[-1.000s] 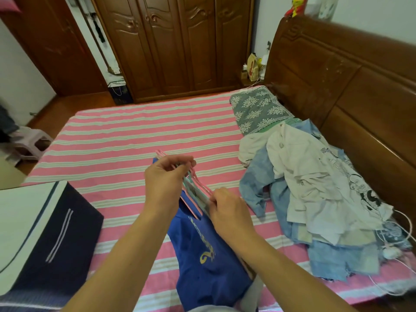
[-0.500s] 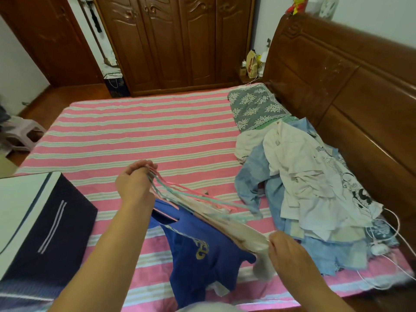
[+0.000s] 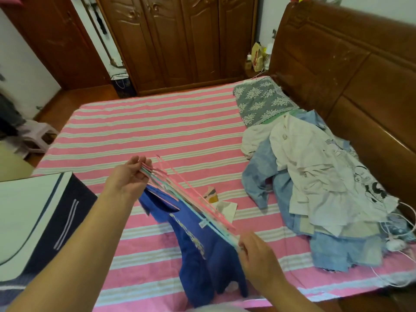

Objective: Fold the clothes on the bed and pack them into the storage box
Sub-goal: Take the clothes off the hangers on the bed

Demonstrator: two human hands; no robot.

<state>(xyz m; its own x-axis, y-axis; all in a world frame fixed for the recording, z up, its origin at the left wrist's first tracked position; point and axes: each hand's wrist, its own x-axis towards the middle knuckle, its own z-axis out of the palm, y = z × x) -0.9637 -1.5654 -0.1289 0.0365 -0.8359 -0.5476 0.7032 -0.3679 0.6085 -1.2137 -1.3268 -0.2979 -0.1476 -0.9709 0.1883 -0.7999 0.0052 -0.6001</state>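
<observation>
The bed [image 3: 157, 131] fills the view, pink stripes all the way across. A heap of clothes [image 3: 319, 188] sits by the headboard, unfolded. The storage box [image 3: 45, 221] waits at the near left corner. A blue shirt [image 3: 202, 255] lies in front of the person, under a bundle of pink and green hangers [image 3: 191, 199]. The left hand [image 3: 126, 181] pinches the hangers' far end, fingers curled round them; the right hand [image 3: 258, 255] grips the near end. My advice: keep the bundle level and tight, set it well clear of the shirt, then smooth the shirt flat before folding.
</observation>
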